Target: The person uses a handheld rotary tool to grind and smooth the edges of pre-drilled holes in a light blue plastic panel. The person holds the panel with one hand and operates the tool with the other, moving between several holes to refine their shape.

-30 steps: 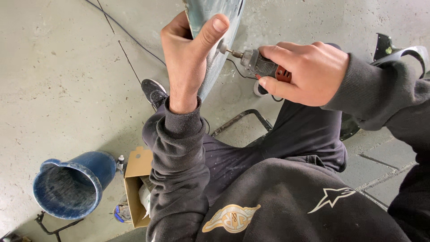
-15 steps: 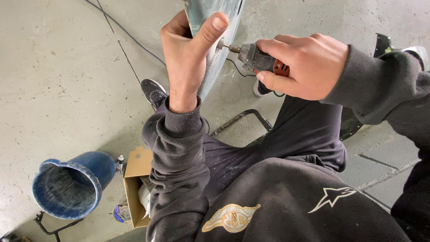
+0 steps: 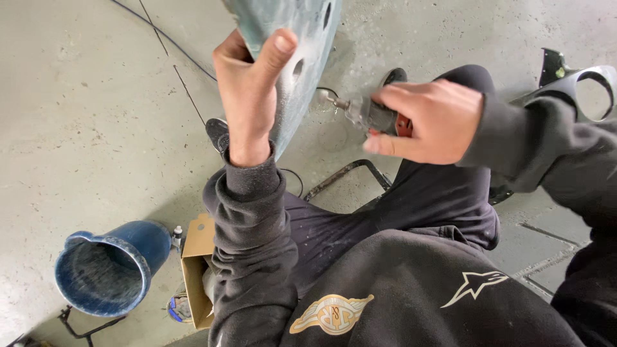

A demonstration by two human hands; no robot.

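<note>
My left hand [image 3: 250, 96] grips the edge of a grey-green curved panel [image 3: 302, 58] with round holes, thumb pressed on its face, holding it upright above my knees. My right hand [image 3: 427, 119] is wrapped around a small rotary grinder [image 3: 369, 114]. Its metal tip [image 3: 324, 97] points left and sits a short gap away from the panel's right edge. Both arms wear dark sleeves, and my dark trousers are dusted with pale powder.
A blue bucket [image 3: 106, 270] lies tipped on the concrete floor at lower left, beside an open cardboard box [image 3: 196, 266]. A black cable [image 3: 173, 54] crosses the floor. A dark metal frame [image 3: 347, 173] lies under my legs. Another dark part [image 3: 578, 77] sits at right.
My right hand has pulled the grinder to the right, away from the panel, so the tip no longer touches it. The left hand keeps its grip on the panel.
</note>
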